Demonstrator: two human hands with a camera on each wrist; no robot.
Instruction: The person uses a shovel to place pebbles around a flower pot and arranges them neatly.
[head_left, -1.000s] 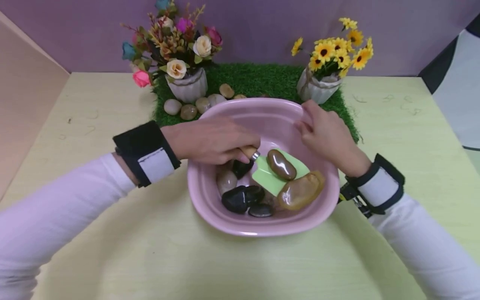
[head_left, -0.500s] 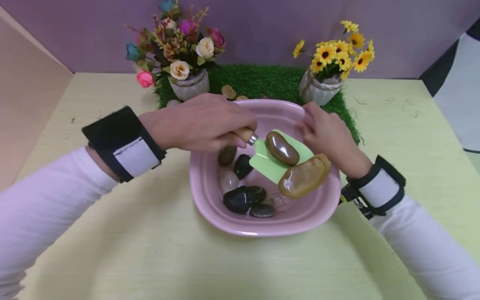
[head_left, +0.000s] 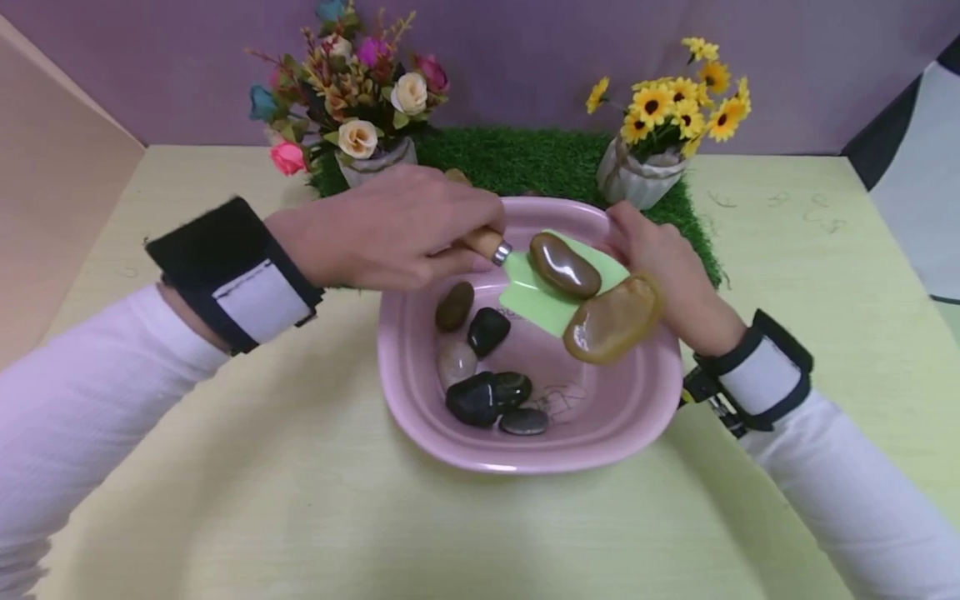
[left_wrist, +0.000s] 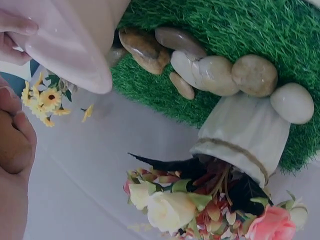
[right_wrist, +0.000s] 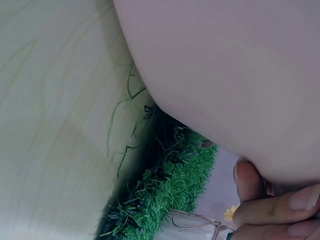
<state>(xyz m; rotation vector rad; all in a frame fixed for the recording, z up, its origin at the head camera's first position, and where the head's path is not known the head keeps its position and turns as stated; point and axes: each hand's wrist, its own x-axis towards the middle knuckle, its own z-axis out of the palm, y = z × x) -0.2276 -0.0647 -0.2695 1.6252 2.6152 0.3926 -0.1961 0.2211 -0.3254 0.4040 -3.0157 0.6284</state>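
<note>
Your table [head_left: 300, 517] carries everything, with the strip of artificial turf [head_left: 517, 158] toward its far edge. The pink basin [head_left: 405, 375] sits in front, overlapping the turf's near edge from above, so its inside faces you. At the turf's far left and right stand the mixed-flower pot [head_left: 375, 160] and the yellow-flower pot [head_left: 641, 177], probably placed back there as a display. Your right hand [head_left: 667, 275] pinches the basin's rim at its far right corner, fingers curled beneath, presumably to steady it. Your left hand [head_left: 397, 225], above the basin's far left edge, is wrapped round the wooden handle of the green shovel [head_left: 528, 302], likely gripping close to the blade for control of the load. That blade, lifted off the basin floor, bears the brown stone [head_left: 564, 265] near its middle and the larger tan stone [head_left: 611, 323] at its front end, jutting past the edge; that one looks less secure. The dark stones [head_left: 472, 398] lie by the basin's left and near walls.
</note>
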